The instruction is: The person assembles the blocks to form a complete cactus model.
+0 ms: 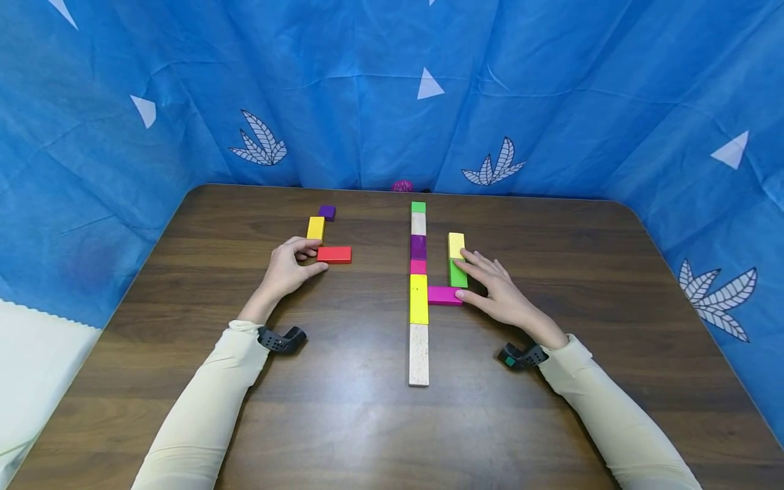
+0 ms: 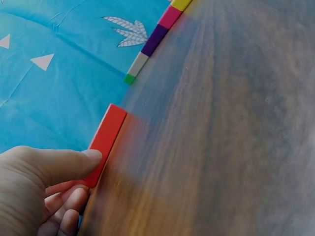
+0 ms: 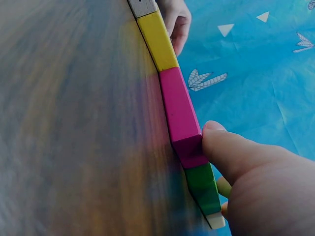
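My left hand (image 1: 288, 267) pinches the left end of a red block (image 1: 334, 255) between thumb and fingers; the left wrist view shows the thumb on its side. Just beyond lie a yellow block (image 1: 315, 228) and a small purple block (image 1: 327, 212). My right hand (image 1: 499, 296) has its fingers extended beside a green block (image 1: 458, 273) and a pale yellow block (image 1: 456, 245), fingertips overlapping them. Its thumb touches the end of a magenta block (image 3: 183, 108), which reaches sideways from the long yellow block (image 1: 419, 299) of the middle row.
The middle row runs away from the person: a whitish block (image 1: 419, 355) nearest, then yellow, a pink block (image 1: 418, 267), a purple block (image 1: 418, 247), another whitish block (image 1: 418, 223) and a green end block (image 1: 418, 207). A blue patterned cloth (image 1: 367, 122) hangs behind the brown table (image 1: 361, 422).
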The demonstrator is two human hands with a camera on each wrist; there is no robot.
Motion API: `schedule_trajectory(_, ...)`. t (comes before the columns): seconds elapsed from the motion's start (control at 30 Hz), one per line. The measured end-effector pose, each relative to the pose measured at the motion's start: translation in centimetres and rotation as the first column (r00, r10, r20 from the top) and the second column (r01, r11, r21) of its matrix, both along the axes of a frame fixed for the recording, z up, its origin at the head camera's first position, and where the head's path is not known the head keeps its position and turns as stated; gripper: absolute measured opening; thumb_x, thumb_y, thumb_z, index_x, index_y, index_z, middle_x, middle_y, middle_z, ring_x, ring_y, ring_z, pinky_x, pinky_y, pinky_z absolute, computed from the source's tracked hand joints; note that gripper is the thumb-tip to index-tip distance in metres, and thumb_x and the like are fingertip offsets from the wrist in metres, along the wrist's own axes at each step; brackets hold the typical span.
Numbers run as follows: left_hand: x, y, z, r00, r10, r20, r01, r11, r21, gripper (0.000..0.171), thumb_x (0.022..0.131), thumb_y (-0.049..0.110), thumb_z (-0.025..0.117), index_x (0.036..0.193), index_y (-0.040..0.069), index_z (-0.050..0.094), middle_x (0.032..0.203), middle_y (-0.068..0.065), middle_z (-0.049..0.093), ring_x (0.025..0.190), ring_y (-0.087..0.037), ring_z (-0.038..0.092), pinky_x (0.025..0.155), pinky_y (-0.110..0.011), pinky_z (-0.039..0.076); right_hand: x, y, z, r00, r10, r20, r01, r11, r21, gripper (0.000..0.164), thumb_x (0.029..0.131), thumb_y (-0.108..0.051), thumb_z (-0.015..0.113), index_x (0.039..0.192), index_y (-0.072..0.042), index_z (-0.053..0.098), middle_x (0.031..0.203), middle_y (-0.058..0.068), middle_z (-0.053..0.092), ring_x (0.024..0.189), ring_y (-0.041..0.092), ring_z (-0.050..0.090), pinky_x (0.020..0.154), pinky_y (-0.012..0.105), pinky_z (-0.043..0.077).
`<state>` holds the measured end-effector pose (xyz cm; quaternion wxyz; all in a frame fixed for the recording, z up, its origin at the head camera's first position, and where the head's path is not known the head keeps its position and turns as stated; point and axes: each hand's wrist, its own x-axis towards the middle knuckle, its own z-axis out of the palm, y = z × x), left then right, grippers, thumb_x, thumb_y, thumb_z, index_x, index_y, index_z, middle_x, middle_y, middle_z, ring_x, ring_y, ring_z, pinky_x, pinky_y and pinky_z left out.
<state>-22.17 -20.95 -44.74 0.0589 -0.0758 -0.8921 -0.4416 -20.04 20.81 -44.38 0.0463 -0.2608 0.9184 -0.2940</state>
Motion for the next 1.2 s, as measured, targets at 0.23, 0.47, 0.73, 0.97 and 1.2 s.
schedule_trajectory(0.23,-0.3,0.0,-0.1,0.999,-0.002,-0.04,0.001,1.0,-0.02,0.038,0.081,0.002,0.077,0.117,-0.003,0.068,0.108,-0.018,0.068,0.094,-0.028,0.065,0.08,-0.025,0.047,0.0,0.0,0.1,1.0,-0.003,-0.006,0.003,1.0,0.001,0.065,0.093,-0.034,0.066,0.15,-0.013,0.041,0.162,0.01,0.025,0.15,0.037,0.016,0.117,0.065,0.002)
schedule_trajectory(0.47,-0.3,0.1,0.1,0.998,-0.003,-0.056,0.002,1.0,-0.022,0.035,0.081,0.004,0.078,0.114,-0.003,0.07,0.105,-0.018,0.07,0.09,-0.028,0.066,0.075,-0.021,0.047,0.0,0.2,0.1,1.0,-0.002,-0.005,0.002,1.0,-0.004,0.065,0.094,-0.033,0.066,0.15,-0.012,0.041,0.162,0.011,0.025,0.15,0.037,0.015,0.118,0.065,0.002)
schedule_trajectory(0.73,-0.3,0.7,0.0,0.999,0.03,-0.046,-0.027,0.999,0.045,0.034,0.081,0.005,0.078,0.113,-0.002,0.071,0.099,-0.019,0.07,0.084,-0.026,0.065,0.069,-0.011,0.046,0.1,0.2,0.1,1.0,0.003,-0.004,-0.003,1.0,-0.008,0.064,0.094,-0.032,0.065,0.15,-0.012,0.041,0.162,0.011,0.025,0.15,0.037,0.016,0.117,0.065,0.002)
schedule_trajectory(0.97,-0.6,2.6,0.1,0.999,0.037,0.006,-0.037,0.995,0.094,0.032,0.082,0.008,0.078,0.113,0.002,0.071,0.097,-0.017,0.07,0.08,-0.015,0.063,0.069,-0.01,0.047,0.1,0.2,0.0,1.0,0.001,0.001,-0.001,1.0,-0.007,0.065,0.093,-0.032,0.066,0.15,-0.012,0.041,0.162,0.011,0.025,0.15,0.038,0.015,0.117,0.065,0.001)
schedule_trajectory(1.2,-1.7,5.4,0.8,1.0,0.003,0.019,-0.005,0.99,0.143,0.032,0.081,0.005,0.077,0.112,0.0,0.071,0.099,-0.018,0.07,0.086,-0.023,0.064,0.072,-0.013,0.048,0.0,0.0,0.0,1.0,0.002,0.003,-0.002,1.0,-0.007,0.065,0.093,-0.033,0.066,0.15,-0.013,0.04,0.162,0.011,0.025,0.15,0.037,0.015,0.117,0.065,0.001)
